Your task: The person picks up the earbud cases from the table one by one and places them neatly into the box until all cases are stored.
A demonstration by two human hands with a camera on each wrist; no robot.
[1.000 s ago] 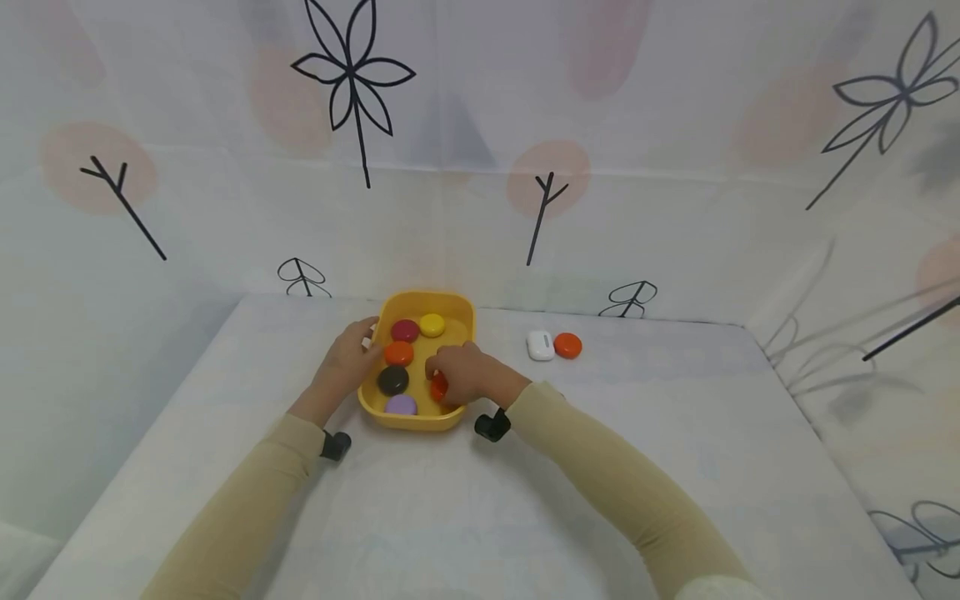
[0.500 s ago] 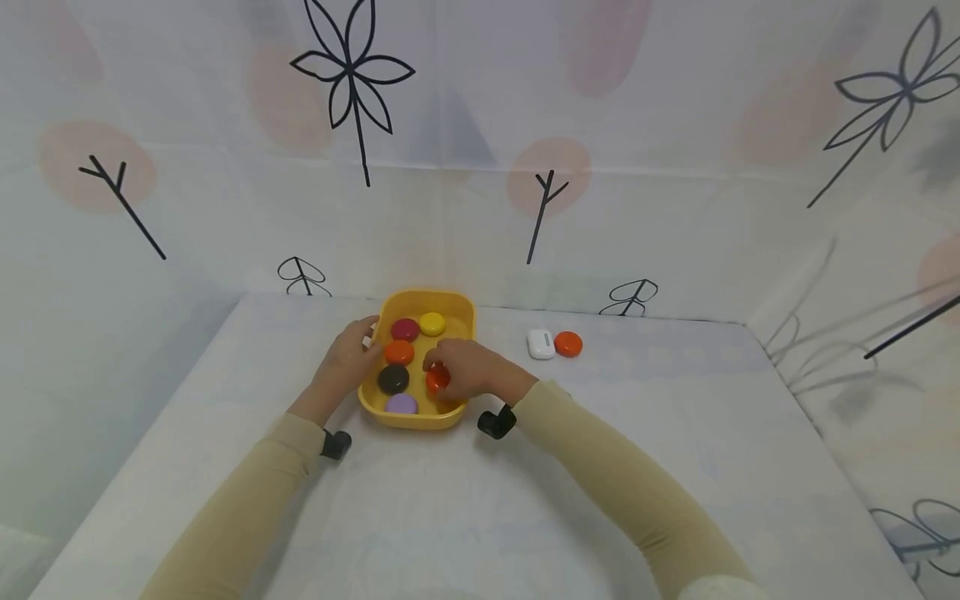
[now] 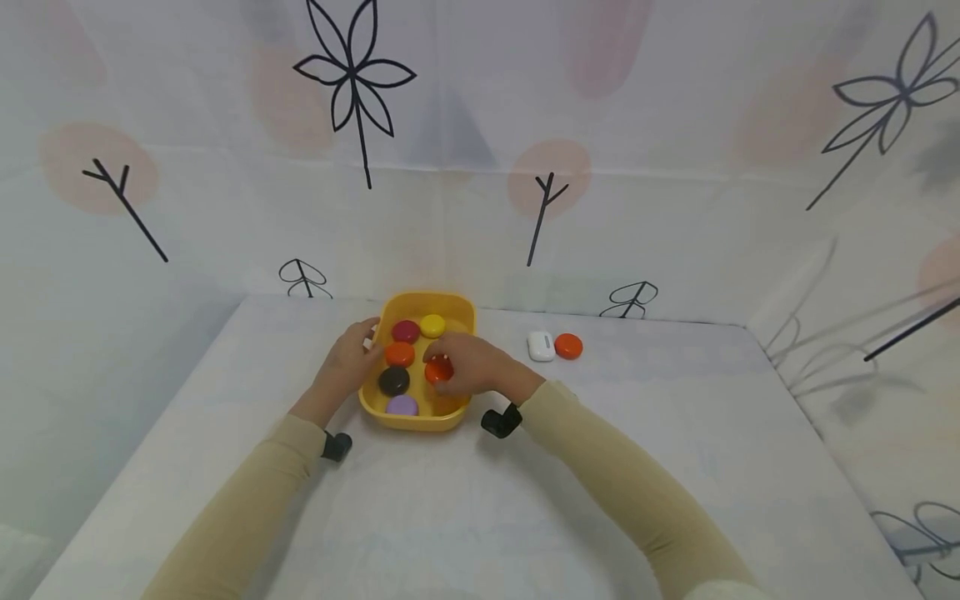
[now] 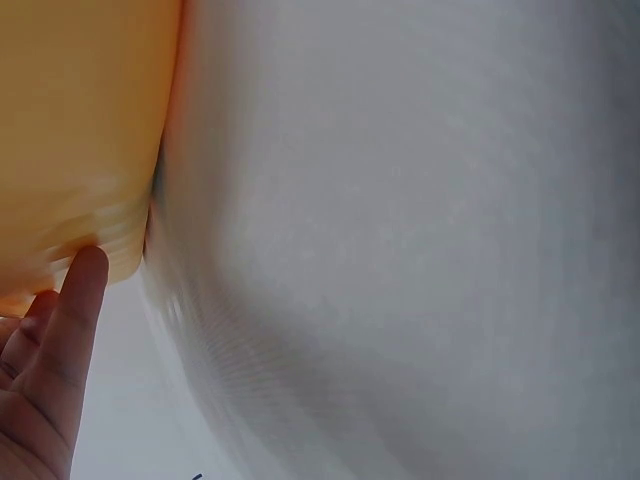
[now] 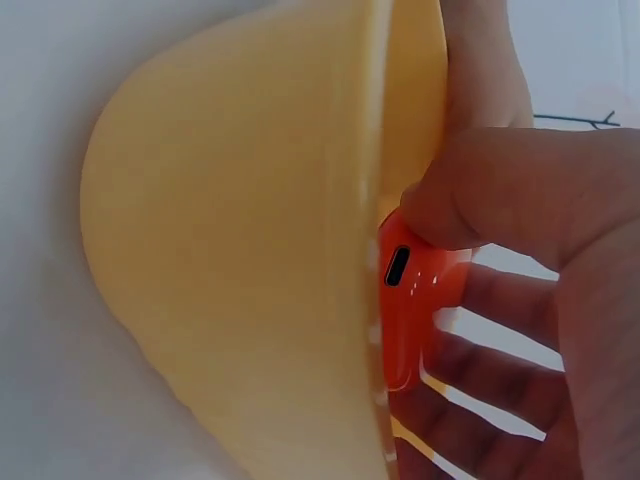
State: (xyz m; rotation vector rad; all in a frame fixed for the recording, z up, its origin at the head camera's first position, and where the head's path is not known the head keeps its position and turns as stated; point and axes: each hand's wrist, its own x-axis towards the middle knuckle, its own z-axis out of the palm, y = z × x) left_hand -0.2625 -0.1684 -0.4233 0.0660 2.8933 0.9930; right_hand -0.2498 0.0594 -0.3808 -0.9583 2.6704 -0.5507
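A yellow plastic bin (image 3: 417, 423) holds several rounded, glossy pieces: a dark red one (image 3: 406, 332), a yellow one (image 3: 432, 326), an orange one (image 3: 400, 355), a black one (image 3: 393, 381) and a lilac one (image 3: 402, 406). My left hand (image 3: 347, 367) grips the bin's left side, thumb at the rim. In the left wrist view its fingertips touch the outer wall. Inside the bin's right half, my right hand (image 3: 476, 367) pinches a red earbud case (image 5: 410, 300) between thumb and fingers. A small dark port slot shows on the case in the right wrist view.
On the white-covered table (image 3: 465, 517), right of the bin, lie a white earbud case (image 3: 541, 346) and an orange rounded piece (image 3: 568, 347) side by side. A printed cloth backdrop (image 3: 450, 225) rises behind the table's back edge.
My right hand has moved slightly away from me inside the bin, with the red earbud case, which now shows more between the fingers. The left hand and the bin have stayed put.
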